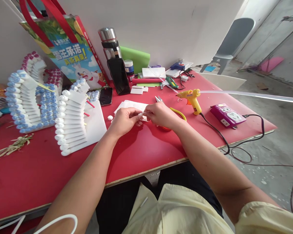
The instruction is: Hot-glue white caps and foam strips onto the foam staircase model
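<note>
Both my hands meet over the red table (141, 152). My left hand (124, 121) pinches a small white rolled piece (140, 114) between thumb and fingers. My right hand (161, 114) is closed on the other end, holding a thin white stick (146, 112) against it. White sheets (130, 105) lie just behind my hands. Yellow-handled scissors (178, 112) lie partly under my right wrist. A small white pellet (110, 118) rests left of my left hand.
A yellow glue gun (192, 97) stands right of my hands, its cord running to a purple power strip (227, 115). Stepped white foam models with blue and white rolls (70, 120) fill the left. A phone (105, 96), flask (111, 42) and printed bag (70, 52) stand behind.
</note>
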{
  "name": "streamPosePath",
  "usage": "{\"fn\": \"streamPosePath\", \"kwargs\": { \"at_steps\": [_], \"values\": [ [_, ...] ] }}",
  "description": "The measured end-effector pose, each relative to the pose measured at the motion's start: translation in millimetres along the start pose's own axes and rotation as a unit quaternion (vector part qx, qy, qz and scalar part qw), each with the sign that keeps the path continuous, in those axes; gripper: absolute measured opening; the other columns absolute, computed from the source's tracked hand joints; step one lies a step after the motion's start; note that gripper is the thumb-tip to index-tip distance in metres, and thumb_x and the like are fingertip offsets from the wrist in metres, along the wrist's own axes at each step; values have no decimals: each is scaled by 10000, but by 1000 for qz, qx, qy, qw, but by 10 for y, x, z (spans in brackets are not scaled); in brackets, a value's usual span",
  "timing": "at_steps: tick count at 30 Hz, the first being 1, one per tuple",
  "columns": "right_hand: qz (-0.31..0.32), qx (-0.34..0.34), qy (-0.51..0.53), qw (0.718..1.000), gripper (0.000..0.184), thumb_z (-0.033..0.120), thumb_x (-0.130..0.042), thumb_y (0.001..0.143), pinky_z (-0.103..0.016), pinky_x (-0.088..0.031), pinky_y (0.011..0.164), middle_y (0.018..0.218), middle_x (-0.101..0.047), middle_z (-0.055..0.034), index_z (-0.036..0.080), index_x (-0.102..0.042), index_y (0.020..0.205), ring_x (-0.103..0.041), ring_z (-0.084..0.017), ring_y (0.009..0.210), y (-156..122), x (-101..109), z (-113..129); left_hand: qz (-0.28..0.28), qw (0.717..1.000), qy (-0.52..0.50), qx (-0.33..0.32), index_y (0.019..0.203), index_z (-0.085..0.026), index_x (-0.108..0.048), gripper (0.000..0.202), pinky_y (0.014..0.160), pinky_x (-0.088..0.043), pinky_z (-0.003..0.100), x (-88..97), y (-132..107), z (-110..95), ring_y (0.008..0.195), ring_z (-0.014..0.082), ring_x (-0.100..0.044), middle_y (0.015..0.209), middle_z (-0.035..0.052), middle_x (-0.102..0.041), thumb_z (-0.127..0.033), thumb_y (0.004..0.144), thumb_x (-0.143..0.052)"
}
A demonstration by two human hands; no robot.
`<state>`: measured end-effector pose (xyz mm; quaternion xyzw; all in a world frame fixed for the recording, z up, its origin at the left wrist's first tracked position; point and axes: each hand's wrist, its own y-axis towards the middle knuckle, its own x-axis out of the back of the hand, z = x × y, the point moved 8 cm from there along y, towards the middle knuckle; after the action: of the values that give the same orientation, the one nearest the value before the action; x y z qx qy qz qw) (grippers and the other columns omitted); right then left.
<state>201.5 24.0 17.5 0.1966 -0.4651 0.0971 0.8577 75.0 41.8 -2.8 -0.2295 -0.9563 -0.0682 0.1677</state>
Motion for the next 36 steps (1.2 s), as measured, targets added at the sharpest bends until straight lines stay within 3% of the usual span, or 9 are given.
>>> {"fn": "streamPosePath", "kwargs": {
  "at_steps": [5,9,16,27,32,34,36],
  "values": [
    [-36,-15,14,999,217,135,-553,911,-292,-338,649,610,-648,-35,136,-701,753,-497,-136,547,-12,34,38,-22,1000,9,5,967,-128,-774,415,655,-582,296,44,9,21,640,191,-719,800,95,-770,-500,782,-794],
    [-56,18,5,998,224,134,-531,914,-289,-365,704,655,-676,-43,133,-716,787,-504,-137,576,-3,-1,67,-35,999,9,4,958,-131,-773,409,654,-578,293,72,9,44,639,188,-713,795,90,-766,-504,791,-783],
    [-47,67,2,997,202,102,-513,887,-278,-373,656,781,-728,-91,121,-710,843,-588,-174,673,-17,-35,129,-48,998,22,-30,918,-145,-772,410,649,-556,284,101,0,14,631,186,-697,779,80,-761,-536,796,-768],
    [-55,62,69,994,195,120,-517,902,-264,-399,653,654,-676,-42,136,-688,810,-579,-145,603,-38,78,117,-55,995,-4,-81,1020,-183,-777,399,715,-574,309,62,-50,-114,708,194,-682,835,61,-750,-529,822,-747],
    [-49,-17,166,985,204,219,-544,941,-258,-456,627,621,-674,-24,146,-707,842,-611,-131,546,-27,41,27,-81,989,34,-115,1005,-179,-780,334,696,-556,291,136,-55,-170,684,173,-666,832,56,-735,-472,850,-738],
    [-34,-61,261,963,208,282,-569,937,-255,-480,571,683,-710,-38,150,-702,847,-623,-130,522,-16,-2,-47,-96,986,53,-128,1007,-180,-780,318,703,-556,287,167,-64,-185,710,174,-673,881,64,-734,-458,860,-729],
    [-23,-107,370,922,244,353,-588,931,-255,-491,495,785,-744,-73,144,-685,851,-627,-132,506,-9,-44,-123,-110,981,64,-143,1002,-184,-781,309,709,-559,286,194,-72,-192,731,174,-679,937,74,-735,-453,856,-735]
  ]
}}
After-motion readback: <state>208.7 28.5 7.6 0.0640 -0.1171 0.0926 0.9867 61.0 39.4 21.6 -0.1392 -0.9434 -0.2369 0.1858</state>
